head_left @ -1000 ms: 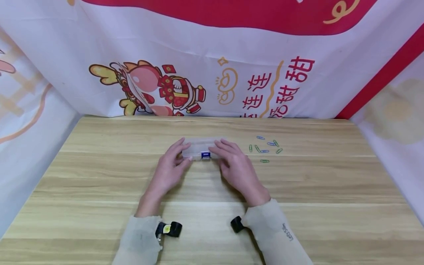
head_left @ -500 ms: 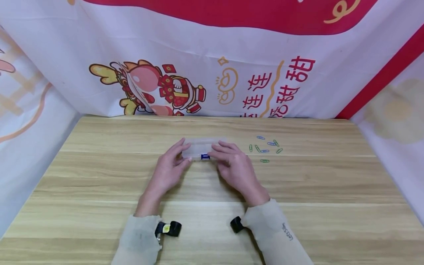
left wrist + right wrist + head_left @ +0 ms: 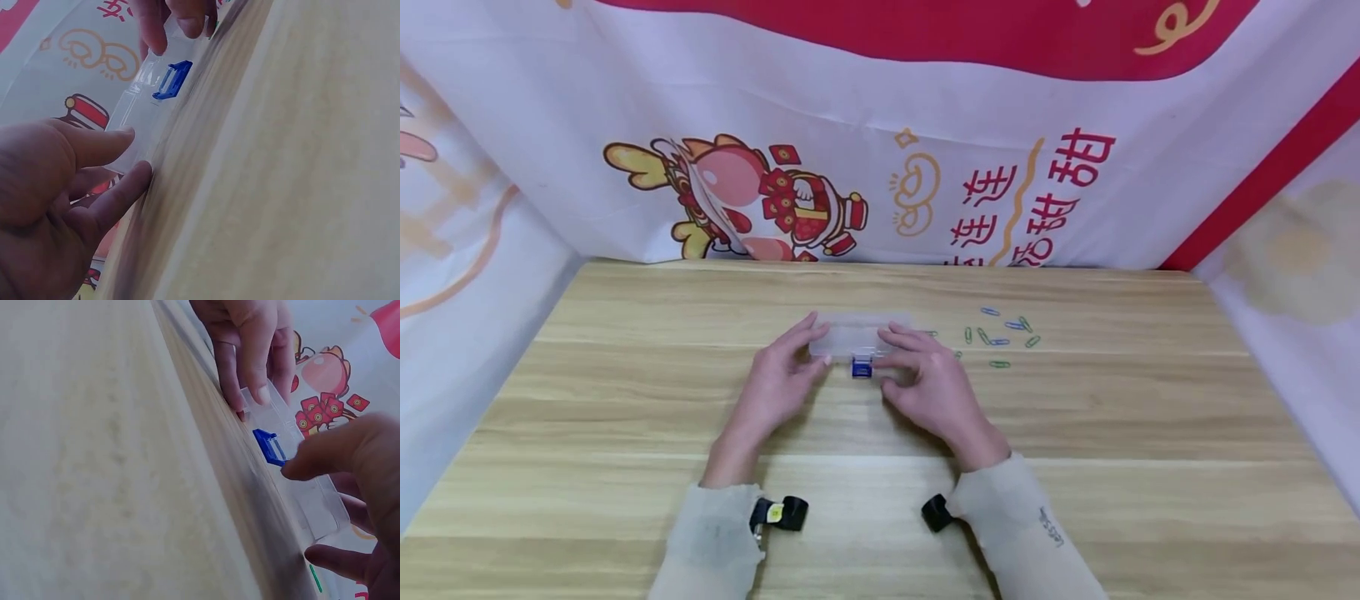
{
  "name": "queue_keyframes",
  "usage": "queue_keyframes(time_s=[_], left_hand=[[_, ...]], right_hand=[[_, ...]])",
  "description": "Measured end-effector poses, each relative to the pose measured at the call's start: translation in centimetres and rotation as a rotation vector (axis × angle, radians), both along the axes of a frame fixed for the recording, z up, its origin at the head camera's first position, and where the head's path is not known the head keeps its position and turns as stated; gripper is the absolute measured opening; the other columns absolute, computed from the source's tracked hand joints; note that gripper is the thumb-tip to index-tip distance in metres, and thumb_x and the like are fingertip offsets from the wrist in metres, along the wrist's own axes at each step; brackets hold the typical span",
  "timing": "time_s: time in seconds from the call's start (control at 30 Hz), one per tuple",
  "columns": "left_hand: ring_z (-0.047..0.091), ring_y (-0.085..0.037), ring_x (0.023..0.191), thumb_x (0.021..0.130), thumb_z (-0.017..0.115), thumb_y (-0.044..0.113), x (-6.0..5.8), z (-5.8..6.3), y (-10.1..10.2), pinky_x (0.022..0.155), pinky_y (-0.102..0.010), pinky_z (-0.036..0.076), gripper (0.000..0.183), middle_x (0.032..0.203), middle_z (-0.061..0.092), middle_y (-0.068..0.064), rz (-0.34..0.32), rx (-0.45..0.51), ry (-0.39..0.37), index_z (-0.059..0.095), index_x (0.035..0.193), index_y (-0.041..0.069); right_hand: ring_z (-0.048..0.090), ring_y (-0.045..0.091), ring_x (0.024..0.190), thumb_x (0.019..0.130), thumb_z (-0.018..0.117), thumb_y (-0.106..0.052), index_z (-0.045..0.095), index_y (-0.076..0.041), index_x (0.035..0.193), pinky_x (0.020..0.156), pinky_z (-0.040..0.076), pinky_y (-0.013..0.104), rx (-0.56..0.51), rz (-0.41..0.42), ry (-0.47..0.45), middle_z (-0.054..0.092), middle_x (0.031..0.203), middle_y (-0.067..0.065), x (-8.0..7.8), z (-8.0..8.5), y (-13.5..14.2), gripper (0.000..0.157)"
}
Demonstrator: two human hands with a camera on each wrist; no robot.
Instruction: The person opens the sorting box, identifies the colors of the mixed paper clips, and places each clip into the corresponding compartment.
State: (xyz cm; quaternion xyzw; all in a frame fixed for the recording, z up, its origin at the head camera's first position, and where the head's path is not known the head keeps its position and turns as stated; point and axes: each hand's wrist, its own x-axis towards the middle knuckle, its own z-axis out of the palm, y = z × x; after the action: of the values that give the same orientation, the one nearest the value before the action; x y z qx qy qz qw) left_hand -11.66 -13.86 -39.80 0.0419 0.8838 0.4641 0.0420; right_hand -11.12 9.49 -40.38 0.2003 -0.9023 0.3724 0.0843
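Observation:
A small clear plastic box (image 3: 844, 337) with a blue latch (image 3: 862, 367) on its near side lies on the table. My left hand (image 3: 782, 379) grips the box's left end, thumb in front and fingers behind. At the other end, my right hand (image 3: 931, 379) curls round the box, with one fingertip right at the latch. The latch stands tilted outward from the wall in the right wrist view. Through the clear wall, the box (image 3: 312, 494) shows nothing inside.
Several green and blue paper clips (image 3: 997, 342) lie scattered to the right of the box, some close behind my right hand. A printed cloth (image 3: 850, 108) hangs along the table's back edge. The wooden table (image 3: 865, 517) spreads out in front.
The blue latch has swung outward and down toward me, with my right fingertips following it. My left hand keeps its hold on the box, which has hardly moved.

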Motion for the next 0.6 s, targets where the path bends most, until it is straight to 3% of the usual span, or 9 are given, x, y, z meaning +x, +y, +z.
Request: queue_keyframes(time_s=[0.17,0.33,0.4,0.5,0.6], left_hand=[[0.049,-0.036,0.153,0.104,0.069,0.010,-0.1,-0.2,-0.1,0.113,-0.046,0.053,0.050,0.176,0.034,-0.001,-0.006,0.016,-0.009,0.060,0.153,0.015],[0.055,-0.035,0.148,0.104,0.070,0.010,-0.1,-0.4,-0.2,0.110,-0.046,0.055,0.050,0.176,0.035,0.000,-0.003,0.028,-0.010,0.060,0.153,0.016],[0.054,-0.035,0.149,0.103,0.070,0.009,-0.1,-0.4,-0.2,0.110,-0.046,0.056,0.050,0.176,0.035,0.000,-0.002,0.034,-0.008,0.061,0.152,0.016],[0.052,-0.035,0.151,0.102,0.072,0.009,-0.1,-0.4,-0.1,0.112,-0.046,0.054,0.050,0.175,0.036,-0.002,0.004,0.035,0.002,0.062,0.151,0.015],[0.047,-0.036,0.154,0.100,0.074,0.008,-0.1,-0.3,0.1,0.116,-0.048,0.050,0.050,0.174,0.039,-0.004,0.011,0.018,0.022,0.063,0.149,0.013]], right_hand=[[0.065,0.025,0.140,0.087,0.082,0.004,0.084,-0.014,0.108,0.120,0.048,0.042,-0.060,-0.055,0.004,0.072,0.144,0.005,-0.2,-0.2,0.2,0.028],[0.072,0.024,0.121,0.088,0.083,0.003,0.078,-0.013,0.115,0.103,0.060,0.040,-0.094,-0.120,-0.034,0.073,0.142,0.004,-0.5,-0.1,0.5,0.032],[0.070,0.025,0.123,0.088,0.085,-0.003,0.076,-0.014,0.124,0.105,0.058,0.042,-0.067,-0.152,-0.061,0.070,0.146,0.005,-0.6,-0.1,0.7,0.039],[0.061,0.027,0.140,0.090,0.087,-0.015,0.072,-0.016,0.135,0.119,0.048,0.046,-0.036,-0.179,-0.119,0.064,0.154,0.004,-0.8,-0.1,1.2,0.047],[0.053,0.027,0.151,0.093,0.086,-0.019,0.072,-0.015,0.138,0.126,0.041,0.048,-0.034,-0.178,-0.148,0.059,0.159,0.005,-0.8,0.0,1.6,0.048]])
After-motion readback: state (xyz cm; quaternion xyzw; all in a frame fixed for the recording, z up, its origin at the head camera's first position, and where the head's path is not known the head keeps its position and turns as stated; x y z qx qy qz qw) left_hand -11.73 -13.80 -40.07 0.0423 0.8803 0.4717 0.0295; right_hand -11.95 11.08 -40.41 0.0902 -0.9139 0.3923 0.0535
